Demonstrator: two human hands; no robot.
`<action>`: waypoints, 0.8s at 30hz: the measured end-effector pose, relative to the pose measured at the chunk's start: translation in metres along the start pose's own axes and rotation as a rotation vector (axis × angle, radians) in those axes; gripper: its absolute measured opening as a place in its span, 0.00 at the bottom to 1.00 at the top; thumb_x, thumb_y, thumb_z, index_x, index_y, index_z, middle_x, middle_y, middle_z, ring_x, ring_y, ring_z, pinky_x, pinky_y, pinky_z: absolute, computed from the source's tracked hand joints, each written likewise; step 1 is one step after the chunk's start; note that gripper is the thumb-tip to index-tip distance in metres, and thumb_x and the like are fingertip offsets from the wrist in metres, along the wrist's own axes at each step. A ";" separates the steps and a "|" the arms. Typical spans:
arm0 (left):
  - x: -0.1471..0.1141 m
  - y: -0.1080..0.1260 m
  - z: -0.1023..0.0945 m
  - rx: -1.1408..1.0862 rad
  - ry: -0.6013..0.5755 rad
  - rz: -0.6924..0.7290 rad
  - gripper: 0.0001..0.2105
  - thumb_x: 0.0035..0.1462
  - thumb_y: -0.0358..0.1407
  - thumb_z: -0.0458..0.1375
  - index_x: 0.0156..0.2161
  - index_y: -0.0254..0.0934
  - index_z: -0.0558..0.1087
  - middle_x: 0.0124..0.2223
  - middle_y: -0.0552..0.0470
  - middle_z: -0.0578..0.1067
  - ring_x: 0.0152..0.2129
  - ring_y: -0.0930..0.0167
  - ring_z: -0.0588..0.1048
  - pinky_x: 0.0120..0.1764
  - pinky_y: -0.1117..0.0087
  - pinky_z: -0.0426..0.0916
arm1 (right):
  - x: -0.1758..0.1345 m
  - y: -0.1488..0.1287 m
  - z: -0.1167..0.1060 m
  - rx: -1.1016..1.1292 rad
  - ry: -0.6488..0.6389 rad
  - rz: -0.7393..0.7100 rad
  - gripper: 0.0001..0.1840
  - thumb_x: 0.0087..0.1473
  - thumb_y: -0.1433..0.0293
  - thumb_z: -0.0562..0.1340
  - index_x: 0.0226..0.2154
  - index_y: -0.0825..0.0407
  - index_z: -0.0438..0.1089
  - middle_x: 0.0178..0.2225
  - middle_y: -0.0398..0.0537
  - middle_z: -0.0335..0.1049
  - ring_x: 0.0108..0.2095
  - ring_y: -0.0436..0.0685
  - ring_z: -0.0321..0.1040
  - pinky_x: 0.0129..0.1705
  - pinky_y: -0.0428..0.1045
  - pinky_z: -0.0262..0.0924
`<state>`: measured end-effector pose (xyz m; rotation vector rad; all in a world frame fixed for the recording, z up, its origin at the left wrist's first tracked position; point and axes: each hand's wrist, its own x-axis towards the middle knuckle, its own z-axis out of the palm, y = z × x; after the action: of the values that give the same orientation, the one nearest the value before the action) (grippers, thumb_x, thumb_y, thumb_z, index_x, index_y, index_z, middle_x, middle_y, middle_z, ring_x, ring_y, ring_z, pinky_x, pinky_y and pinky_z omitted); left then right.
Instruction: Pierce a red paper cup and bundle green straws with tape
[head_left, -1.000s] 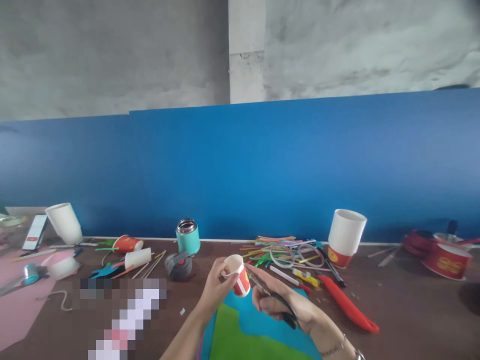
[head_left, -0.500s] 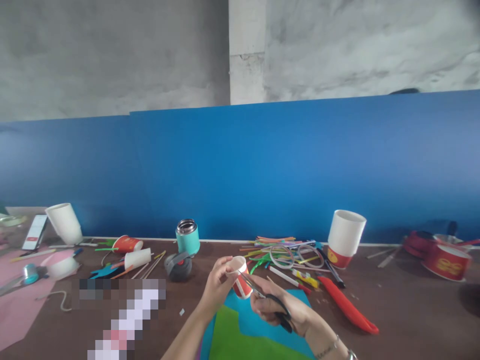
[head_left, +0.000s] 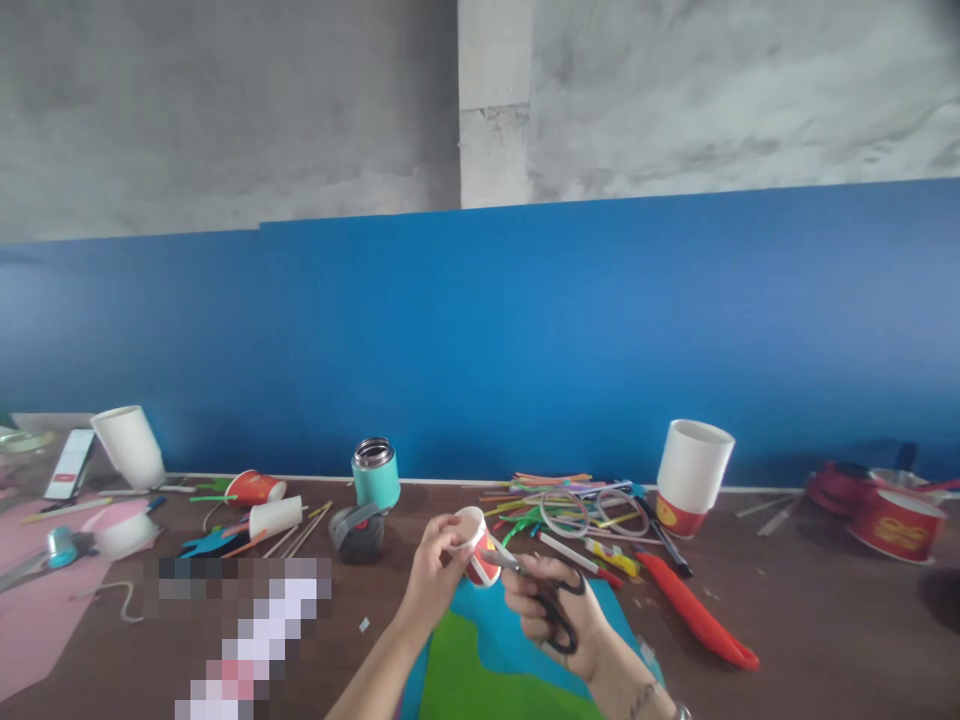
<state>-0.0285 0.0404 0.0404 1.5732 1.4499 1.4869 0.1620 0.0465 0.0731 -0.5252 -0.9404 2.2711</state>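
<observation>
A red and white paper cup (head_left: 482, 566) is held at its left side by my left hand (head_left: 435, 560), its rim tilted up. In my right hand (head_left: 559, 600) is a pair of scissors (head_left: 564, 610) with black handles. The blades reach toward the cup's side, just below the rim; whether they touch it I cannot tell. Under both hands lie a blue sheet (head_left: 525, 640) and a green sheet (head_left: 480, 680).
Behind my hands lie several coloured pipe cleaners (head_left: 540, 490), a white marker (head_left: 566, 552) and a red strip (head_left: 697, 610). A teal thermos (head_left: 375, 475) stands left with its grey lid (head_left: 356, 535). Tall white cups (head_left: 694, 465) stand right, near red bowls (head_left: 896, 520).
The scissors have drawn slightly away from the rim to the cup's side, and their handles have spread apart. The cup has tipped and turned a little in my left hand.
</observation>
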 end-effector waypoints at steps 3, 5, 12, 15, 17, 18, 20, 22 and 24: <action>0.000 -0.001 0.001 -0.010 0.014 -0.016 0.18 0.47 0.51 0.58 0.26 0.35 0.75 0.46 0.43 0.70 0.40 0.61 0.72 0.36 0.67 0.68 | -0.001 0.002 0.007 -0.201 0.037 -0.033 0.14 0.39 0.64 0.65 0.27 0.52 0.61 0.20 0.34 0.48 0.17 0.43 0.39 0.17 0.41 0.31; 0.000 -0.003 0.001 -0.032 0.014 -0.030 0.18 0.47 0.51 0.58 0.26 0.35 0.75 0.46 0.43 0.70 0.38 0.62 0.72 0.35 0.68 0.68 | -0.004 0.003 0.015 -0.498 0.061 -0.074 0.18 0.38 0.67 0.66 0.36 0.51 0.65 0.20 0.35 0.54 0.19 0.44 0.45 0.19 0.42 0.37; 0.000 -0.002 0.001 -0.005 -0.010 -0.011 0.18 0.49 0.50 0.57 0.27 0.35 0.73 0.41 0.46 0.70 0.30 0.68 0.71 0.32 0.70 0.66 | -0.002 0.005 0.009 -0.269 0.043 -0.061 0.14 0.39 0.64 0.66 0.27 0.52 0.63 0.18 0.33 0.49 0.17 0.43 0.38 0.18 0.42 0.33; 0.001 0.002 0.000 0.063 -0.035 0.012 0.17 0.52 0.49 0.55 0.26 0.36 0.73 0.31 0.50 0.72 0.30 0.67 0.71 0.35 0.70 0.64 | 0.002 0.004 -0.001 0.022 0.012 -0.010 0.21 0.39 0.59 0.65 0.18 0.51 0.53 0.18 0.33 0.42 0.16 0.42 0.32 0.15 0.42 0.28; 0.001 0.003 -0.001 0.082 -0.039 0.004 0.17 0.52 0.48 0.55 0.26 0.36 0.73 0.28 0.50 0.72 0.31 0.66 0.71 0.35 0.70 0.64 | 0.001 0.003 0.000 0.023 0.011 -0.018 0.20 0.40 0.60 0.65 0.19 0.52 0.54 0.18 0.33 0.43 0.16 0.42 0.33 0.15 0.41 0.28; 0.001 0.003 -0.001 0.087 -0.039 -0.002 0.17 0.51 0.48 0.55 0.26 0.36 0.73 0.29 0.50 0.72 0.31 0.65 0.70 0.35 0.70 0.64 | -0.001 0.002 0.004 -0.039 0.015 -0.025 0.17 0.40 0.62 0.65 0.21 0.52 0.57 0.18 0.33 0.44 0.16 0.42 0.35 0.15 0.41 0.29; 0.001 0.003 -0.001 0.095 -0.044 -0.014 0.16 0.51 0.48 0.55 0.26 0.36 0.74 0.30 0.50 0.73 0.30 0.66 0.70 0.34 0.70 0.63 | -0.006 0.000 0.014 -0.260 0.021 -0.056 0.13 0.39 0.67 0.66 0.28 0.52 0.63 0.19 0.34 0.50 0.17 0.41 0.40 0.16 0.40 0.31; 0.000 0.002 -0.001 0.100 -0.050 -0.025 0.16 0.52 0.48 0.55 0.26 0.35 0.73 0.29 0.50 0.72 0.30 0.66 0.70 0.33 0.71 0.63 | -0.009 -0.001 0.022 -0.478 0.025 -0.106 0.18 0.37 0.72 0.68 0.34 0.52 0.65 0.20 0.35 0.55 0.18 0.42 0.45 0.17 0.40 0.34; 0.000 0.001 0.000 0.102 -0.051 -0.032 0.17 0.52 0.48 0.54 0.26 0.35 0.73 0.29 0.50 0.72 0.29 0.67 0.70 0.33 0.71 0.63 | -0.008 -0.002 0.023 -0.485 0.035 -0.110 0.19 0.36 0.73 0.68 0.35 0.52 0.65 0.19 0.34 0.56 0.18 0.42 0.46 0.17 0.40 0.35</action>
<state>-0.0286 0.0400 0.0413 1.6281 1.5356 1.3642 0.1557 0.0304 0.0908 -0.6946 -1.4735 1.9253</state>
